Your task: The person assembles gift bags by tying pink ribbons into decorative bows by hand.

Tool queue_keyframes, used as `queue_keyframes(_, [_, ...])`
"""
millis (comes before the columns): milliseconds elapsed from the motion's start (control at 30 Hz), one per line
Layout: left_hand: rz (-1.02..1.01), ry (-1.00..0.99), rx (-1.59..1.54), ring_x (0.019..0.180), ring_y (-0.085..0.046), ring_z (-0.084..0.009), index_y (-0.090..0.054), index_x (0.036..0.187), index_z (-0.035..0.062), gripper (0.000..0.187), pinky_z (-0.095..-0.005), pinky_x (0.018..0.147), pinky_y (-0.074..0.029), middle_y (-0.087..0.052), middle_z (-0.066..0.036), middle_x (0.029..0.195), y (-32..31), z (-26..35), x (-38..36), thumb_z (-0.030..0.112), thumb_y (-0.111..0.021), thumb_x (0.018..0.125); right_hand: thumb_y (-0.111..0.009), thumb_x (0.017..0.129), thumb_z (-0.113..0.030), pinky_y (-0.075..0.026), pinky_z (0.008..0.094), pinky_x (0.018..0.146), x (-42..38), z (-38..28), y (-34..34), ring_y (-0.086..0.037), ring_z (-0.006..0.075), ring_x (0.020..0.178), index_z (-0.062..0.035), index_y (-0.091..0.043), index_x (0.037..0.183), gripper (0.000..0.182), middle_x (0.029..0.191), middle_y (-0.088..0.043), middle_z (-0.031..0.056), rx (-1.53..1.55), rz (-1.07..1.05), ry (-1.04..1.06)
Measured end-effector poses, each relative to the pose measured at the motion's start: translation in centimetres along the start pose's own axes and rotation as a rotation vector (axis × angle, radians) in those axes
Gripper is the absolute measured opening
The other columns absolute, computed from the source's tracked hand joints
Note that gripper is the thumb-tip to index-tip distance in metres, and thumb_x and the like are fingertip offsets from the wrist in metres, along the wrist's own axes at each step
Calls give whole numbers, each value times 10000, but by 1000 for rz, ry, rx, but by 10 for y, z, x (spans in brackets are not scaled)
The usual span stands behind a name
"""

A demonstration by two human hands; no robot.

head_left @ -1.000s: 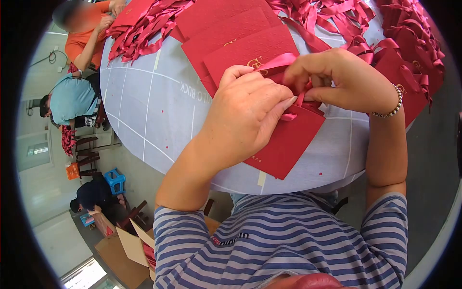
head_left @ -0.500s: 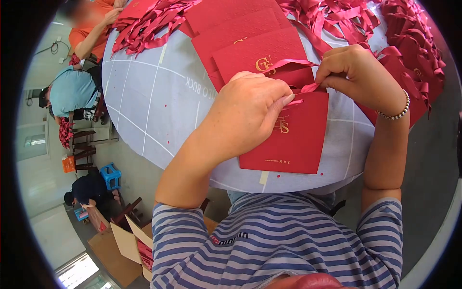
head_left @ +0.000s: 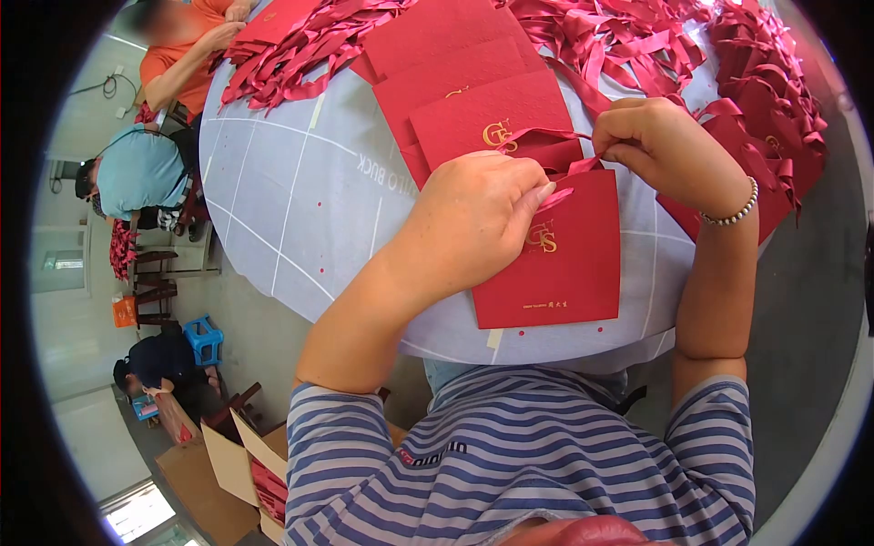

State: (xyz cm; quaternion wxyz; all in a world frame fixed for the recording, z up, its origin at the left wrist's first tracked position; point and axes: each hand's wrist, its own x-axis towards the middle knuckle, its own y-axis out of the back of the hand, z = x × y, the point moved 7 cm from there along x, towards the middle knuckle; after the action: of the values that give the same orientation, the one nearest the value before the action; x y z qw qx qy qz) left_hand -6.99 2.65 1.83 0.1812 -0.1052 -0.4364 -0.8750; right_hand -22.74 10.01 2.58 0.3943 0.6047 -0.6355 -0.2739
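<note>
A red paper bag with gold lettering lies at the near side of the table, beneath my hands. My left hand pinches a red ribbon at the bag's top edge, thumb against forefinger. To its right, my right hand is closed on another stretch of the ribbon, which runs between both hands. Just beyond them, more red bags overlap in a stack. The ribbon ends inside my fingers are hidden.
Loose red ribbons heap at the table's far side; finished-looking bags with ribbons pile at right. A pale gridded cloth covers the table. At upper left sits a person in orange. An open carton stands on the floor.
The right hand has shifted slightly left and down, still pinching the ribbon. The bag appears a little further right under the left hand, and the whole view has moved slightly.
</note>
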Motion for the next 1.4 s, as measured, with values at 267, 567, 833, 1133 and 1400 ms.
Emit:
queue_keyframes(267, [56,47,-13,655,-612,-289,-669,835,-22,167,-359,610,-475,-619,-159,698,6,-5,2,121,-697,917,-640,852,8,-513,344,660,0,5,2,-628,270,687,18,-648,890,40,785,-664,146,50,32,-40])
queue_keyframes(567, [-94,334,-477,699,-583,-53,-685,910,-25,192,-245,611,-463,-675,24,783,-8,-26,0,159,-736,933,-636,777,77,-475,288,640,0,13,0,-565,157,690,45,-607,898,128,796,-603,77,138,54,-49])
queue_keyframes(833, [-25,97,-140,607,-535,-103,-639,810,-17,243,-279,557,-420,-584,-69,669,5,-5,4,129,-833,812,-674,747,49,-422,276,609,0,16,1,-496,125,680,18,-579,829,129,749,-532,41,177,-17,-112])
queue_keyframes(1133, [54,-6,-83,551,-525,-239,-575,696,17,340,-353,538,-413,-542,-115,613,12,-1,3,174,-871,751,-671,735,23,-442,311,583,2,14,0,-522,165,605,11,-591,751,83,663,-556,84,250,14,-10])
queue_keyframes(1400, [69,-9,-48,591,-586,-364,-518,606,37,475,-455,567,-446,-548,-164,600,12,-8,1,344,-845,760,-696,701,87,-451,311,590,3,18,-2,-581,163,638,36,-592,727,119,672,-584,96,324,36,-34])
